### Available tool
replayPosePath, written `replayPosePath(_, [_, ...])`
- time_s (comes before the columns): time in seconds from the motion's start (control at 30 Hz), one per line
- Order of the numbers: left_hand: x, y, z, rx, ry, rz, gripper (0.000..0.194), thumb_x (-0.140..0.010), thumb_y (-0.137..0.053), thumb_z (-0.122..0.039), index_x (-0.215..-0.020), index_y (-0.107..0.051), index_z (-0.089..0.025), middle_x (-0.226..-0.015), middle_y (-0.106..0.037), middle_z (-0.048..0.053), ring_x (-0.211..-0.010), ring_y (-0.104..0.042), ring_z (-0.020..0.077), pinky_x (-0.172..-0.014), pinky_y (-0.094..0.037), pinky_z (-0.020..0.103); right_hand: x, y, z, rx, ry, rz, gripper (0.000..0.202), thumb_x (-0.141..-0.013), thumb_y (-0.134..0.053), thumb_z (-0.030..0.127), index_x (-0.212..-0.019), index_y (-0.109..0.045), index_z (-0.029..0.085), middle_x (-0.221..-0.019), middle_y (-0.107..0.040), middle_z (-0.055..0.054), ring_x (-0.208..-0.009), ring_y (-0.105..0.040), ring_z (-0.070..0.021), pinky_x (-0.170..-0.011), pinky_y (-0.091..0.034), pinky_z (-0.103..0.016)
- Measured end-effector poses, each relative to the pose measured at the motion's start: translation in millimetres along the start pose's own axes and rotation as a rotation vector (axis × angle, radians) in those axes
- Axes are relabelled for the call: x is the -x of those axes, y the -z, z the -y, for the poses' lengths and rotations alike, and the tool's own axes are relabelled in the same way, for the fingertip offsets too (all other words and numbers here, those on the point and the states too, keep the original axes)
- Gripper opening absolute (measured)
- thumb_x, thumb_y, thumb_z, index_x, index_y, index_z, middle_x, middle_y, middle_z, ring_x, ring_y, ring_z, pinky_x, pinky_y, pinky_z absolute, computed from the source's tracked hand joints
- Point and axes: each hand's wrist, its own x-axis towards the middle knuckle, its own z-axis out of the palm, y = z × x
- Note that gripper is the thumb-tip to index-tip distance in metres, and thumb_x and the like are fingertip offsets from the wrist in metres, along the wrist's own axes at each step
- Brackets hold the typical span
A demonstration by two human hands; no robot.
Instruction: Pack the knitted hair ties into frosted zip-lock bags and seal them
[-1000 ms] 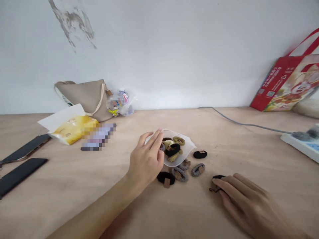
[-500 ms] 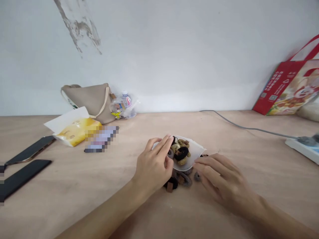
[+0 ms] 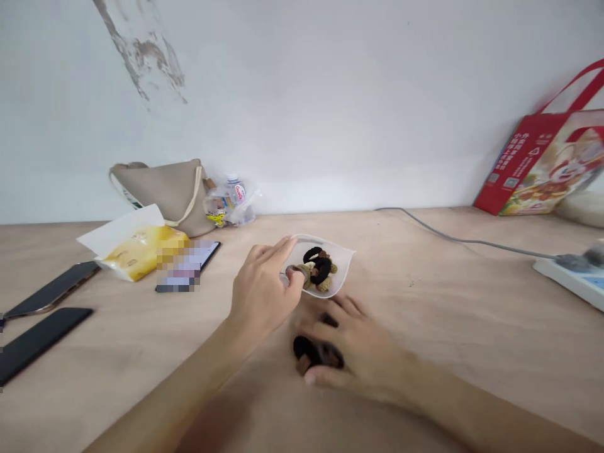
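Of the two bare hands, the right hand (image 3: 363, 355) is nearer and blurry, low in the middle of the frame. It bends over at least two fuzzy black loops (image 3: 304, 349), one with a brown tag; whether it grips them, I cannot tell. Just above, the left hand (image 3: 267, 292) pinches the left edge of one thin white pouch (image 3: 343, 270). The pouch is open and lies at the middle, with two black rings (image 3: 322, 271) and some bumpy tan rings (image 3: 324, 285) inside; they overlap too much to count.

Three flat phones lie at the left: one black phone (image 3: 42, 340), one phone with a shiny edge (image 3: 54, 289) and one lit phone (image 3: 202, 255). One soft, yellow tissue pack (image 3: 146, 248) has white paper sticking up.

Farther back on the smooth tan surface (image 3: 425, 277) are one white power strip (image 3: 573, 280) at the right edge, one thin gray cord (image 3: 443, 236), one floppy beige bag (image 3: 165, 189), one crinkly clear bag (image 3: 243, 211) with one bottle (image 3: 234, 187), and one boxy red bag (image 3: 519, 163) at the upper right.
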Motion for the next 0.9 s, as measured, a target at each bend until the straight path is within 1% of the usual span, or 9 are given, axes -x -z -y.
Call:
replayPosePath(0.1, [5.4,-5.4,-2.4,0.021,-0.055,-0.011,0.048,-0.072,-0.046,-0.010,-0.117,-0.062,-0.012,-0.113,-0.069,0.006,-0.096,-0.060,0.0257,-0.080,-0.053,0.037,4.9,-2.8,12.1,-0.070,0.079,0.087,0.036,-0.087,-0.055,0.048,-0.121,-0.056,0.036,-0.125,-0.058,0.002,-0.119,-0.043,-0.0264,-0.103,-0.031,-0.045])
replayPosePath(0.2, [15.9,-9.9,-9.2,0.065,-0.152,-0.028,0.049,-0.072,-0.045,-0.007,-0.118,-0.060,-0.009,-0.115,-0.068,0.007,-0.093,-0.059,0.0244,-0.080,-0.054,0.036,28.4,1.4,6.7,-0.068,0.131,0.115,0.034,-0.085,-0.059,0.035,-0.119,-0.059,0.031,-0.122,-0.061,0.004,-0.116,-0.047,-0.0224,-0.105,-0.031,-0.039])
replayPosePath(0.37, [39.3,-15.4,-25.8,0.127,-0.339,-0.010,0.048,-0.074,-0.048,-0.005,-0.122,-0.057,-0.009,-0.123,-0.063,0.009,-0.097,-0.057,0.0237,-0.083,-0.053,0.034,80.9,18.3,-18.5,0.183,0.216,-0.002,0.042,-0.085,-0.059,0.035,-0.126,-0.055,0.025,-0.125,-0.061,-0.001,-0.122,-0.046,-0.0268,-0.095,-0.041,-0.041])
replayPosePath(0.47, [48.0,-18.0,-30.1,0.153,-0.405,-0.017,0.049,-0.076,-0.049,-0.004,-0.124,-0.054,-0.010,-0.126,-0.061,0.010,-0.098,-0.058,0.0235,-0.084,-0.053,0.035,95.2,22.4,-22.1,0.270,0.265,-0.142,0.045,-0.085,-0.060,0.042,-0.124,-0.057,0.020,-0.122,-0.063,-0.005,-0.124,-0.043,-0.0307,-0.097,-0.037,-0.047])
replayPosePath(0.53, [49.7,-19.4,-29.4,0.193,-0.401,-0.036,0.053,-0.076,-0.048,-0.003,-0.128,-0.051,-0.012,-0.127,-0.060,0.011,-0.100,-0.058,0.0235,-0.084,-0.052,0.036,93.8,19.9,-15.9,0.230,0.291,-0.273,0.032,-0.087,-0.058,0.040,-0.111,-0.064,0.020,-0.111,-0.069,-0.003,-0.115,-0.051,-0.0270,-0.102,-0.030,-0.046])
replayPosePath(0.6, [49.1,-20.5,-27.5,0.245,-0.378,-0.059,0.056,-0.077,-0.048,-0.003,-0.132,-0.048,-0.013,-0.128,-0.060,0.012,-0.103,-0.058,0.0238,-0.085,-0.052,0.038,87.0,15.9,-5.7,0.180,0.334,-0.367,0.016,-0.090,-0.056,0.029,-0.097,-0.067,0.020,-0.095,-0.073,0.002,-0.098,-0.059,-0.0197,-0.103,-0.029,-0.040])
replayPosePath(0.67, [47.7,-21.4,-25.8,0.286,-0.351,-0.067,0.056,-0.077,-0.048,-0.003,-0.132,-0.047,-0.015,-0.127,-0.060,0.012,-0.103,-0.060,0.0239,-0.085,-0.051,0.039,79.8,13.8,4.3,0.170,0.368,-0.417,0.019,-0.093,-0.049,0.016,-0.091,-0.068,0.019,-0.082,-0.073,0.004,-0.085,-0.061,-0.0147,-0.101,-0.032,-0.035])
replayPosePath(0.73, [46.7,-21.9,-25.0,0.309,-0.341,-0.065,0.056,-0.077,-0.048,-0.002,-0.131,-0.048,-0.015,-0.126,-0.061,0.013,-0.102,-0.062,0.0236,-0.085,-0.050,0.039,75.5,15.7,10.6,0.182,0.395,-0.431,0.027,-0.094,-0.042,0.009,-0.089,-0.067,0.019,-0.079,-0.073,0.004,-0.078,-0.061,-0.0127,-0.097,-0.035,-0.034])
replayPosePath(0.9, [47.9,-22.1,-25.6,0.338,-0.363,-0.065,0.056,-0.077,-0.047,-0.001,-0.131,-0.046,-0.014,-0.126,-0.061,0.014,-0.104,-0.062,0.0232,-0.086,-0.049,0.041,64.8,31.3,4.6,0.295,0.432,-0.431,0.031,-0.096,-0.036,0.010,-0.088,-0.066,0.015,-0.085,-0.072,-0.002,-0.075,-0.061,-0.0152,-0.079,-0.044,-0.032])
